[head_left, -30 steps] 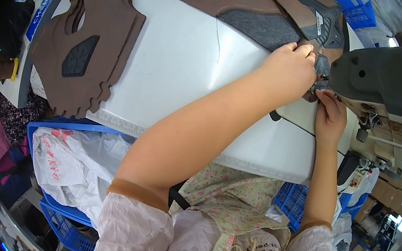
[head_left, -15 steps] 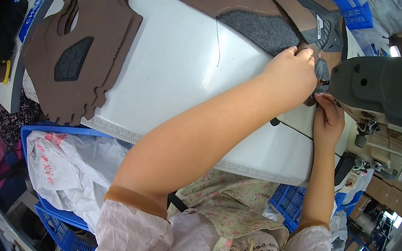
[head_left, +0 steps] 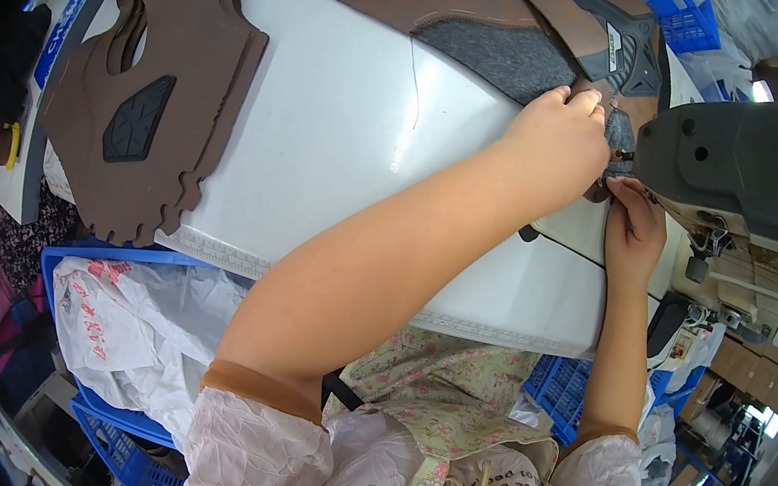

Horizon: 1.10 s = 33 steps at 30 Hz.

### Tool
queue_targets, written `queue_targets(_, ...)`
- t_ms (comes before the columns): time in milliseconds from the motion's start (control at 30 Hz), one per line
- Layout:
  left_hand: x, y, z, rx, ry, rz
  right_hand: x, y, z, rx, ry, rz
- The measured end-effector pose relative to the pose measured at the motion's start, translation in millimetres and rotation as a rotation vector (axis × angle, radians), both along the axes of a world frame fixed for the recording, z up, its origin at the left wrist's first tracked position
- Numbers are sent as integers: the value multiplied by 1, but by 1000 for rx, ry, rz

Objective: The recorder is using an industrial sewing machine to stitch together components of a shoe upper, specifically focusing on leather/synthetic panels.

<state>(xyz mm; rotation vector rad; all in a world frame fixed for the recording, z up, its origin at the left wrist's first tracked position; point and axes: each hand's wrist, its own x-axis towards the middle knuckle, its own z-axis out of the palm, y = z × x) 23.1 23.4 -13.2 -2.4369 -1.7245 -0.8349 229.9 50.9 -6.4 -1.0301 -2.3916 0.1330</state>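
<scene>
A brown floor mat (head_left: 458, 1) with a stitched grey felt underside (head_left: 495, 54) lies across the far part of the white sewing table and reaches to the sewing machine (head_left: 730, 154) at the right. My left hand (head_left: 559, 145) presses on the mat just left of the needle area, its fingers curled over the brown material. Close below the needle, my right hand (head_left: 637, 225) pinches the mat's near edge, thumb and fingers together. The machine head and my left hand hide part of the seam. A loose thread (head_left: 416, 81) trails from the felt over the table.
More brown mats (head_left: 148, 107) with black pads lie stacked at the table's left. A ruler strip (head_left: 213, 249) runs along the front edge. Beneath it, a blue crate (head_left: 126, 449) and a white plastic bag (head_left: 137, 319) sit at the left. Another blue crate (head_left: 556, 400) stands below right.
Hardly anything differs. The whole scene sits very slightly farther left in the view, and both hands keep the same hold at the needle area.
</scene>
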Motion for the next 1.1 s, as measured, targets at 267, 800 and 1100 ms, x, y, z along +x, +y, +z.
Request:
queue_targets(267,0,-2,2,10,-3,-2,-2,-1,2,-13,44,7)
queue_targets(800,-8,0,-3,82,-2,-62,190,-51,118,513,183,-368)
queue_targets(1100,-4,-1,9,62,-15,-105,375,75,145,111,411,-864)
